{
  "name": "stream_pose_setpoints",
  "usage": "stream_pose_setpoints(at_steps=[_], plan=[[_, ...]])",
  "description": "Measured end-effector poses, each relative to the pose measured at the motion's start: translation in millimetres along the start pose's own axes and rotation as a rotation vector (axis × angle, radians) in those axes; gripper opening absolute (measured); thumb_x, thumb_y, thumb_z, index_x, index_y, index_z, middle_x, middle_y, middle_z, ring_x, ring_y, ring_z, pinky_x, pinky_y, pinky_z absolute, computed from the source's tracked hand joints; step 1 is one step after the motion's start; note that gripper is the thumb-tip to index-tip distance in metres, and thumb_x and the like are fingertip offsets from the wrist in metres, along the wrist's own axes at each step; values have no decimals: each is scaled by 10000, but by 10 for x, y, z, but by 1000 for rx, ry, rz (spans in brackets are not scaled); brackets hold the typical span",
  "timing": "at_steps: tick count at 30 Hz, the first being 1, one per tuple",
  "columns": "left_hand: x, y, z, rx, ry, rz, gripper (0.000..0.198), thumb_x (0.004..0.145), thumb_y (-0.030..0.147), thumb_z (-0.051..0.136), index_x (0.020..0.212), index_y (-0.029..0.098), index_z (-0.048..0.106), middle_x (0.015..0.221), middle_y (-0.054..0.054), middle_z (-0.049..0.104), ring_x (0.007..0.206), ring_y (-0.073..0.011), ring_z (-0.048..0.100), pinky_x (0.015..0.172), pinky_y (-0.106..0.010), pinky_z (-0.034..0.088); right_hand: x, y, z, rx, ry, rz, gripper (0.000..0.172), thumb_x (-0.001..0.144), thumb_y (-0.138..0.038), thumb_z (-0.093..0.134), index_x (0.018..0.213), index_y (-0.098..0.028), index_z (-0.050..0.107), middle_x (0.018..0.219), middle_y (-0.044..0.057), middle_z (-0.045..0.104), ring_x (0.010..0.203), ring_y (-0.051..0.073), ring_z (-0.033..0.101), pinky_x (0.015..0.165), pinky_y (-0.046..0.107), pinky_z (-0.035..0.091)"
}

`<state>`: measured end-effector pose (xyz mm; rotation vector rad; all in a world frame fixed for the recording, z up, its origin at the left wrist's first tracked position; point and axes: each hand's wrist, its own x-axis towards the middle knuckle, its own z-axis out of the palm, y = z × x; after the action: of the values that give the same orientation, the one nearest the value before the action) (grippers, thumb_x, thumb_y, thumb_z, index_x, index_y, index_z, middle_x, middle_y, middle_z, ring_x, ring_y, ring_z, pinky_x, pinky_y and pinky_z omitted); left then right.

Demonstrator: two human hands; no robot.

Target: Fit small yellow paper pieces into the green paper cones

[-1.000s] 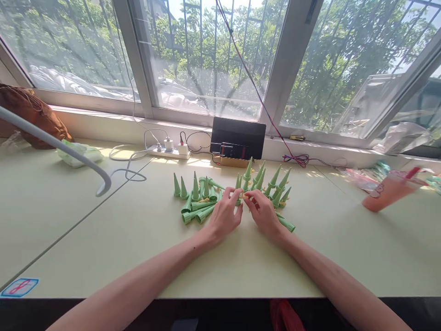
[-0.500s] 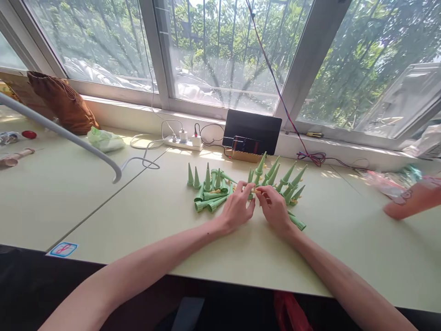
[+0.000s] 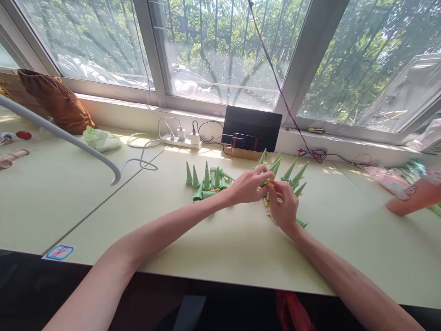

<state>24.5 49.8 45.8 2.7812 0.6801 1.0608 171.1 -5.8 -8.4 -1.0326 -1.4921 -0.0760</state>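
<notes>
My left hand [image 3: 251, 185] reaches across to the right, its fingers closed on a green plant watering spike [image 3: 265, 183] that they mostly hide. Close against it, my right hand [image 3: 285, 206] pinches a small yellow piece [image 3: 270, 183] between thumb and fingers. Behind and right of both hands, several green spikes [image 3: 288, 170] stand point up, some with yellow bits at their sides. Loose yellow pieces [image 3: 271, 217] lie on the table beneath my right hand. Left of my hands is another group of green spikes [image 3: 206, 178], some upright and some lying down.
A dark tablet [image 3: 252, 126] leans by the window behind a small cardboard box [image 3: 246, 153]. Left of it sits a power strip [image 3: 182, 142] with cables. A grey curved rod [image 3: 69, 138] crosses the left side. A pink object [image 3: 413, 195] lies at right.
Both hands have moved right. My left hand has also risen slightly and now lies across toward the standing spikes, uncovering yellow pieces on the table. The view has shifted slightly.
</notes>
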Motion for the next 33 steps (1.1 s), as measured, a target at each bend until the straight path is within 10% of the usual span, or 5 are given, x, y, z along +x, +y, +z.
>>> stream_pose_setpoints(at_steps=[15, 33], plan=[[-570, -172, -41, 28, 5, -58, 208, 902, 219, 510, 1080, 198, 615, 979, -59, 568, 608, -94, 536, 576, -239, 430, -65, -45, 57, 102, -472, 38, 175, 985, -342, 517, 965, -208, 628, 842, 40, 626, 674, 146, 564, 566, 264, 487], [-781, 103, 107, -127, 147, -284, 374, 900, 244, 588, 1267, 251, 514, 1121, -60, 540, 649, -78, 593, 659, -255, 539, -50, -46, 62, 176, -455, 113, 164, 978, -348, 522, 993, -221, 625, 897, 51, 647, 711, 160, 616, 629, 298, 558]])
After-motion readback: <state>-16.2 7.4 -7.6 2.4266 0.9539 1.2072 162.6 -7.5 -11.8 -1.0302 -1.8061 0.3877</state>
